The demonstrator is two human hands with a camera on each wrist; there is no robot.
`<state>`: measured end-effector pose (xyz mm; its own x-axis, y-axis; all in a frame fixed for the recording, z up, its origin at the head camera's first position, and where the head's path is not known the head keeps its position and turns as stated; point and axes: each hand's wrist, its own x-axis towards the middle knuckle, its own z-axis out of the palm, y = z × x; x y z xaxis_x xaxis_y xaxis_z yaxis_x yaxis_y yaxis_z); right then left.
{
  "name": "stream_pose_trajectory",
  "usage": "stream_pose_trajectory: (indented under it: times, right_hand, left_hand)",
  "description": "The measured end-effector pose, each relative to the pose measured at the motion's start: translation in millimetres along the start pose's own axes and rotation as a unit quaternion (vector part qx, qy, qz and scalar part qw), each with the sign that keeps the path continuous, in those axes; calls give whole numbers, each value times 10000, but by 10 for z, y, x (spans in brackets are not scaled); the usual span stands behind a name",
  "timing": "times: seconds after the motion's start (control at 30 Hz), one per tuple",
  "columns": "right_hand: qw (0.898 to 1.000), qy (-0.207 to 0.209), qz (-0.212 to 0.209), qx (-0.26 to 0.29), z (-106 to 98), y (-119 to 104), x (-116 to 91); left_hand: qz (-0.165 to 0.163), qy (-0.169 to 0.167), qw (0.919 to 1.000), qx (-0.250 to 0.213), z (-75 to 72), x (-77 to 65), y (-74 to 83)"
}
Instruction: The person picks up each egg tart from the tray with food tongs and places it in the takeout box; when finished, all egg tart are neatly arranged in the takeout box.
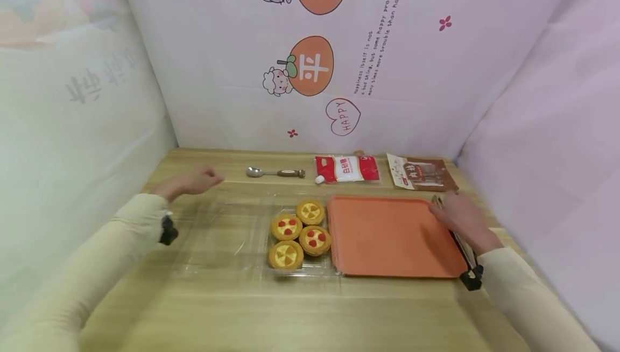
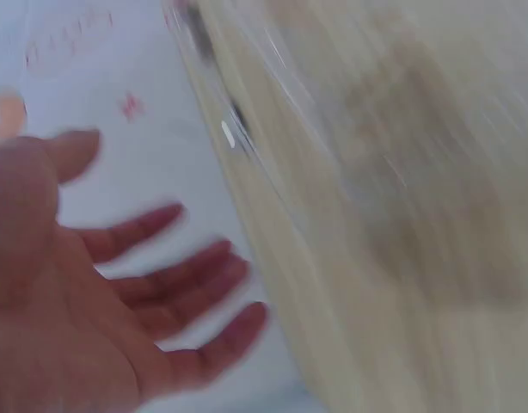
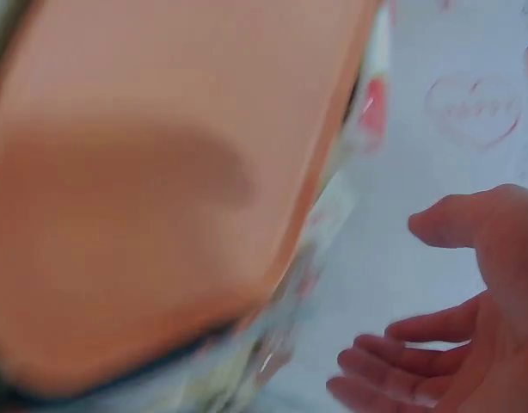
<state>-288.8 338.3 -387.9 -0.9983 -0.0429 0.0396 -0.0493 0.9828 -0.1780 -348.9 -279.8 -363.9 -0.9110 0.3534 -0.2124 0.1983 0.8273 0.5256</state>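
My left hand (image 1: 197, 180) is held above the table at the left, past the far corner of a clear plastic clamshell box (image 1: 218, 239). Its fingers are spread and relaxed in the left wrist view, with nothing in the palm. Several egg tarts (image 1: 287, 255) sit in the box's right half, some topped with red pieces, others with yellow wedges. Beside them lies an orange tray (image 1: 382, 236). Over its right edge is my right hand (image 1: 462, 217), overlapping metal tongs (image 1: 437, 201) in the head view. The right wrist view shows those fingers loosely bent, holding nothing.
Behind the box lies a spoon (image 1: 276, 173) with a brown handle. A red and white sugar bag (image 1: 347, 169) and a brown food packet (image 1: 422, 174) lie along the back. Printed cloth walls (image 1: 402, 72) close in the back and both sides.
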Motion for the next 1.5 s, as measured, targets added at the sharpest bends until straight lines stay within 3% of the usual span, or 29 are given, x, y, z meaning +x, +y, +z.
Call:
stream_pose_trajectory:
  times: [0.07, 0.13, 0.2, 0.3, 0.47, 0.6, 0.77, 0.9, 1.03, 1.1, 1.17, 1.27, 1.33, 1.4, 1.5]
  right_hand:
    - [9983, -57, -339, 479, 14, -233, -2]
    - [9914, -350, -652, 1076, 68, -477, -11]
    - [9799, -708, -827, 1674, 159, -716, -33]
    - [9617, -1090, -1058, 2283, 311, -1027, -71]
    - [9438, -1390, -1326, 2689, 504, -1425, -123]
    - [9315, -1447, -1752, 2841, 601, -1582, -151]
    - [9236, -1344, -1980, 2994, 664, -1585, -174]
    - [9253, -1269, -1901, 3026, 681, -1519, -165]
    - [9283, -1216, -1811, 3012, 679, -1495, -160]
    - [9284, -1206, -1793, 3021, 677, -1510, -164]
    - [9285, -1197, -1791, 3026, 682, -1530, -168]
    - [9254, -1204, -1803, 3108, 698, -1568, -175]
    - [9241, -1179, -1803, 3156, 714, -1586, -178]
    - [9220, -1148, -1816, 3222, 731, -1597, -180]
    - [9203, -1102, -1826, 3280, 749, -1591, -178]
  left_hand:
    - [-620, -237, 9972, -343, -78, -176, -231]
    - [-1215, -538, 9873, -871, -82, -310, -420]
    - [-1528, -761, 9762, -1337, -23, -377, -562]
    - [-1554, -1018, 9665, -1773, 113, -391, -644]
    - [-1202, -1205, 9609, -2185, 270, -346, -578]
    - [-770, -1316, 9600, -2347, 253, -411, -547]
    - [-311, -1303, 9619, -2382, 13, -545, -445]
    - [507, -1064, 9683, -2204, -277, -550, -143]
    - [1489, -444, 9677, -1985, -419, -463, 280]
    - [1915, 3, 9660, -1740, -355, -403, 511]
    - [2378, 448, 9596, -1437, -200, -323, 732]
    - [3191, 956, 9395, -795, 127, -181, 987]
    - [3699, 1084, 9222, -324, 356, -81, 1082]
    - [4004, 1090, 9096, 233, 567, -2, 1123]
    - [4063, 976, 9026, 1031, 825, 90, 1127]
